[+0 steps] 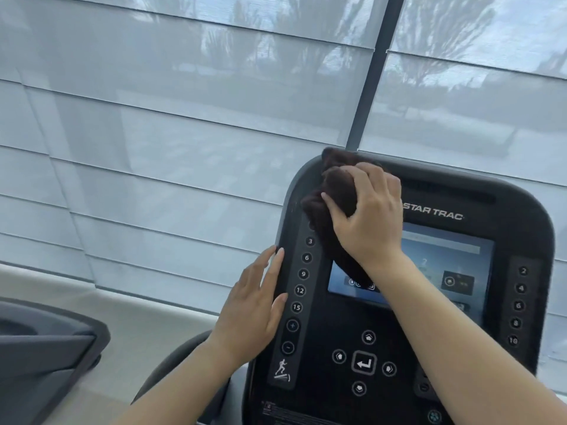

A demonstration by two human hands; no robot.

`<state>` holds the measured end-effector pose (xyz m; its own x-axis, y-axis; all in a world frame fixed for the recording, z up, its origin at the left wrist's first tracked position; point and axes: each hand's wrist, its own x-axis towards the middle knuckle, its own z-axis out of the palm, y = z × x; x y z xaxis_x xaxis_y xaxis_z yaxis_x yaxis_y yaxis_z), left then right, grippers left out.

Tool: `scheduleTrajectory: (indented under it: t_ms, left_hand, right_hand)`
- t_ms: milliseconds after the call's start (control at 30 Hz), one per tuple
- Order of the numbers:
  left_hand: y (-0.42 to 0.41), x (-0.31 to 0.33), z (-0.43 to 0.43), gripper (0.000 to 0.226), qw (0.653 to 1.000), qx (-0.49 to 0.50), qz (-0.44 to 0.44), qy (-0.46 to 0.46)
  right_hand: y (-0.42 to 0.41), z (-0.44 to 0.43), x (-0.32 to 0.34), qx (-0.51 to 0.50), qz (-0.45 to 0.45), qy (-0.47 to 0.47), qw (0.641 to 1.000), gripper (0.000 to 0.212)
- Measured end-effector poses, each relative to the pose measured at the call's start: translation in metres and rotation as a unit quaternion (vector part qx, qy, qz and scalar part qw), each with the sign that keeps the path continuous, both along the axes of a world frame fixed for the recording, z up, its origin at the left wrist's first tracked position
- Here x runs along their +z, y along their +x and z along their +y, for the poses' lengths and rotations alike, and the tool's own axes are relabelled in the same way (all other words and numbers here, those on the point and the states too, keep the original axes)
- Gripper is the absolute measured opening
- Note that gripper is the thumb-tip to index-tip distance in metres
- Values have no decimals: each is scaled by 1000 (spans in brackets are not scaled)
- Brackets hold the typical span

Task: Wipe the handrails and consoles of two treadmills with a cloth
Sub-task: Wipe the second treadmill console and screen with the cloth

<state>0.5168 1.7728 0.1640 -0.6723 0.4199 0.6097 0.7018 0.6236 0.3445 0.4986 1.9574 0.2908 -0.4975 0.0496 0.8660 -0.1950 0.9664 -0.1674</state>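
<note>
A black treadmill console (pixel 460 191) with a lit screen (pixel 441 265) fills the lower right of the head view. My right hand (pixel 368 216) presses a bunched dark brown cloth (pixel 331 197) against the console's upper left corner, above the screen. The cloth hangs down over the screen's left part. My left hand (pixel 254 305) lies flat with fingers apart on the console's left edge, beside the column of numbered buttons (pixel 302 274). It holds nothing.
A second grey machine part (pixel 46 348) juts in at the lower left. Behind the console hang grey translucent window blinds (pixel 184 118) with a dark window post (pixel 368 72). A pale sill (pixel 122 302) runs below them.
</note>
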Motion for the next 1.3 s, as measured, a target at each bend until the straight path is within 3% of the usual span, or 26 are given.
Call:
scheduleTrajectory:
  t_ms: [167,433,667,1033,1300]
  left_hand:
    - [9,-10,-1,59,1000,-7,-15,18]
    - [27,-35,-12,61,999,-13,-38,4]
    - [24,-28,-15,64,998,-28,-42,-24]
    - [41,-34,-3,64,996,19,-23,-87]
    - [55,-45,1,65,993,44,-25,-103]
  right_hand:
    - [-11,-19,2,6,1,8,1000,40]
    - [31,-26,-60,32,-14,17,999,37]
    - [9,-33,-27,6,-8,-8,1000,39]
    - [108,-5,-137,-35,-69,-14,997,42]
    - [107,22,-116,-83,-43,-110,990,42]
